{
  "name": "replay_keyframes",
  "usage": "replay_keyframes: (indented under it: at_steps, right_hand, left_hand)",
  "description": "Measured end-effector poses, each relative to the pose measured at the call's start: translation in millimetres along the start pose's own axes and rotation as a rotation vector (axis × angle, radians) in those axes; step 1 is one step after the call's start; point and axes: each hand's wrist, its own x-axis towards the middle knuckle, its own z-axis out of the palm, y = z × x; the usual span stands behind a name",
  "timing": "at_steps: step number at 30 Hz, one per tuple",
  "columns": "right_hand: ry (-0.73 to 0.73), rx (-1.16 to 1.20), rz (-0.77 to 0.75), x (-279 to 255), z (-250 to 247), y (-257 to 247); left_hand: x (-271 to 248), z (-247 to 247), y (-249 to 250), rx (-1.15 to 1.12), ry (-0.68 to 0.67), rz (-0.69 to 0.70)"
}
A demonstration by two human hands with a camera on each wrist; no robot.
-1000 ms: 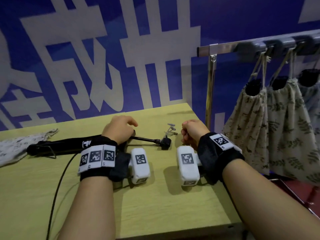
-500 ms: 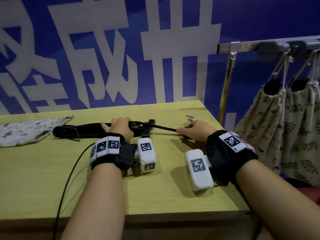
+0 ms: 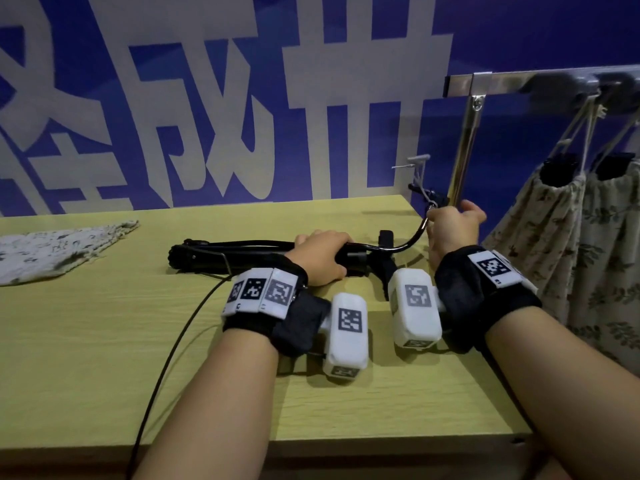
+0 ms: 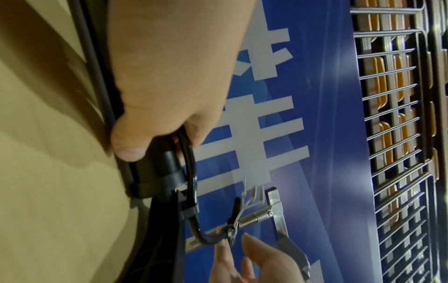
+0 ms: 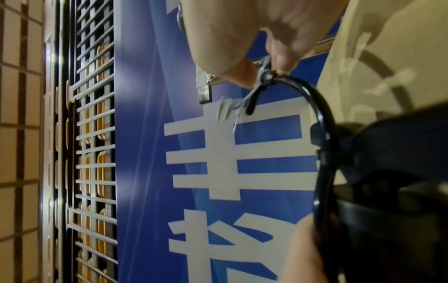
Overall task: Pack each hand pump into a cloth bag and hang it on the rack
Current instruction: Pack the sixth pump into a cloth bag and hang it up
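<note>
Left hand (image 3: pixel 320 256) clamps my long black hand pump (image 3: pixel 242 252); right hand (image 3: pixel 450 228) pinches its hose tip. Next I'd fold hose, grab flat floral cloth bag (image 3: pixel 59 245).

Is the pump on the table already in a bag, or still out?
Out: the pump lies bare on the table; the spare bag lies flat beside it.

Left hand (image 3: pixel 320 256) curled, gripping; right hand (image 3: pixel 452 230) raised, pinching.
</note>
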Motion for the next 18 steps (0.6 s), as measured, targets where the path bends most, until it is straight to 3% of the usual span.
replay_keyframes:
  at_steps: [4, 10, 14, 18]
  right_hand:
    - [-0.149, -0.167, 0.055, 1, 1, 4]
    - [-0.48, -0.625, -0.062, -28, 2, -9]
    - [-0.688, -0.684, -0.086, -39, 5, -13]
    - [-0.729, -0.949, -0.23, -40, 11, -11]
  left_hand:
    - [4, 5, 3, -0.027, -0.027, -0.03]
    - [5, 7, 5, -0.104, 0.04, -0.021]
    - [7, 8, 5, -0.097, 0.09, -0.021]
    - [9, 11, 4, -0.094, 0.143, -0.012]
